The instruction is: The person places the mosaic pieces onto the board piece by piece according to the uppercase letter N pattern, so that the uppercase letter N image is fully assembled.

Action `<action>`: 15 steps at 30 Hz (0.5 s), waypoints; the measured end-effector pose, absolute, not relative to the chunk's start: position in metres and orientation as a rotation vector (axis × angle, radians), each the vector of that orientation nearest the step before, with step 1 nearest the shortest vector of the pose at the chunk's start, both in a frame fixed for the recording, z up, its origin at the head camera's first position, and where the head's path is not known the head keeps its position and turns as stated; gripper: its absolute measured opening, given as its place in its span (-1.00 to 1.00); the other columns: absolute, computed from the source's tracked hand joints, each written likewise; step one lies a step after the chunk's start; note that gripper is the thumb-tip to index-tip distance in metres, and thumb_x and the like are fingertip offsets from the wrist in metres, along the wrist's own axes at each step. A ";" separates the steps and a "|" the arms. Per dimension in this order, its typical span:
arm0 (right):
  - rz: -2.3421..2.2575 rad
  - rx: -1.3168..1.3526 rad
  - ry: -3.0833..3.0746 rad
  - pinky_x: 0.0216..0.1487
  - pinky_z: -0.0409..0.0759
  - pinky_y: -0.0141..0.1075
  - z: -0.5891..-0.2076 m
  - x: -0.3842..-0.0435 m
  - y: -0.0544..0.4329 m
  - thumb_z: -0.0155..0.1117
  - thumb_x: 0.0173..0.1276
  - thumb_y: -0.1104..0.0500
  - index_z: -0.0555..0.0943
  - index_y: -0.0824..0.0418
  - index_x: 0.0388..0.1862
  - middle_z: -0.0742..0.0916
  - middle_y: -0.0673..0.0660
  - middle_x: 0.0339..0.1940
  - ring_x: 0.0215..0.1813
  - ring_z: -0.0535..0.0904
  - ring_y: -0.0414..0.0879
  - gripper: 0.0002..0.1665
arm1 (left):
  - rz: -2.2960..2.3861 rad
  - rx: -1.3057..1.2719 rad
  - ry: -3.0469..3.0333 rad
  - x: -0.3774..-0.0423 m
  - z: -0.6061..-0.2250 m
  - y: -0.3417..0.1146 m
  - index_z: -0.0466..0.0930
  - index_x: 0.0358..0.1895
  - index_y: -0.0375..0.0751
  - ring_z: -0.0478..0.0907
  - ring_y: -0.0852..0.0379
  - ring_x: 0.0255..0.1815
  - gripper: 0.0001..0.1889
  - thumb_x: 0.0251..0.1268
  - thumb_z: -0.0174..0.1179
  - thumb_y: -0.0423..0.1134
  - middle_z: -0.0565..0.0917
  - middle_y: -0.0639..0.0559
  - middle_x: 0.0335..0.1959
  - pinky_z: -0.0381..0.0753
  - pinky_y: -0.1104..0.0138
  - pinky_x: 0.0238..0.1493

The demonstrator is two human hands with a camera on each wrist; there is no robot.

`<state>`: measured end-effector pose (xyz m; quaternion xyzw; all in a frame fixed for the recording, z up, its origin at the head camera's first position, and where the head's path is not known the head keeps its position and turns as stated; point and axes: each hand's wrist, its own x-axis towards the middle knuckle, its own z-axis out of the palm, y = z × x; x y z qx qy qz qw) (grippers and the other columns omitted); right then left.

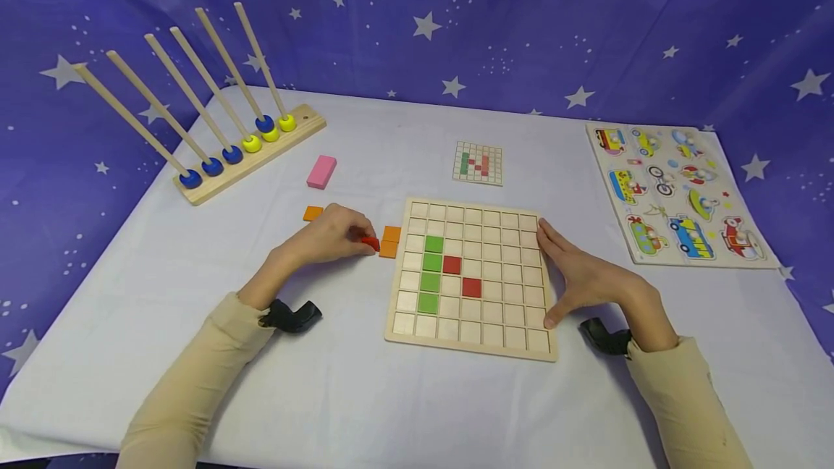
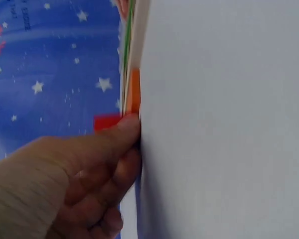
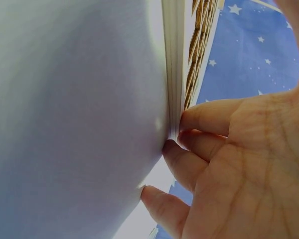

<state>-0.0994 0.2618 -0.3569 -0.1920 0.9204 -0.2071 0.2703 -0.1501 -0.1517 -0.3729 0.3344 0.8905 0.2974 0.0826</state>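
Observation:
My left hand (image 1: 331, 237) pinches a small red tile (image 1: 371, 243) between thumb and fingers, left of the wooden grid board (image 1: 469, 348). In the left wrist view that red tile (image 2: 104, 122) sticks out past the thumb. Two orange tiles (image 1: 389, 249) lie against the board's left edge, and another orange tile (image 1: 313, 213) lies behind the left hand. Several green tiles (image 1: 429, 282) form a column on the board; two red tiles (image 1: 472, 287) sit diagonally beside them. My right hand (image 1: 589, 277) touches the board's right edge, thumb and fingers spread along it.
Behind the board lies a small pattern card (image 1: 478, 163). A pink block (image 1: 322, 172) is at the back left, near a wooden peg stand (image 1: 254, 157) with blue and yellow beads. At the right lies a vehicle picture puzzle (image 1: 680, 194).

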 end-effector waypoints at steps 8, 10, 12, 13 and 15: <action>-0.568 -0.516 2.476 0.45 -0.09 0.22 -0.357 -0.099 0.262 0.68 -0.43 -0.24 -0.30 0.42 0.52 -0.31 0.27 0.57 0.57 -0.34 0.27 0.79 | 0.980 1.009 2.693 -0.149 -0.373 -0.144 0.73 -0.11 -0.28 0.49 0.17 -0.39 -0.80 0.21 0.29 -0.35 0.74 0.00 -0.33 0.46 0.38 -0.30; -0.570 -0.518 2.475 0.45 -0.08 0.23 -0.356 -0.099 0.262 0.68 -0.43 -0.24 -0.29 0.43 0.51 -0.31 0.28 0.57 0.57 -0.34 0.27 0.79 | 1.034 0.983 2.676 -0.146 -0.373 -0.137 0.70 -0.04 -0.27 0.48 0.17 -0.41 -0.76 0.23 0.27 -0.34 0.74 0.00 -0.33 0.45 0.38 -0.33; -0.576 -0.524 2.473 0.44 -0.08 0.23 -0.356 -0.099 0.262 0.67 -0.42 -0.24 -0.29 0.44 0.51 -0.31 0.29 0.57 0.57 -0.35 0.27 0.79 | 1.097 0.982 2.651 -0.143 -0.372 -0.127 0.68 -0.02 -0.23 0.48 0.19 -0.43 -0.75 0.22 0.28 -0.33 0.75 0.02 -0.36 0.44 0.39 -0.35; -0.581 -0.527 2.471 0.44 -0.08 0.23 -0.356 -0.099 0.262 0.68 -0.42 -0.24 -0.29 0.45 0.51 -0.31 0.29 0.57 0.57 -0.35 0.28 0.78 | 1.126 0.988 2.634 -0.140 -0.372 -0.121 0.67 -0.03 -0.22 0.49 0.20 -0.44 -0.75 0.22 0.28 -0.33 0.75 0.03 -0.37 0.44 0.39 -0.36; -0.584 -0.537 2.470 0.43 -0.06 0.24 -0.356 -0.099 0.262 0.68 -0.41 -0.23 -0.28 0.46 0.51 -0.30 0.30 0.57 0.57 -0.34 0.28 0.78 | 1.172 1.007 2.589 -0.135 -0.373 -0.108 0.66 -0.06 -0.19 0.54 0.23 -0.44 -0.77 0.21 0.29 -0.33 0.76 0.04 -0.39 0.47 0.39 -0.35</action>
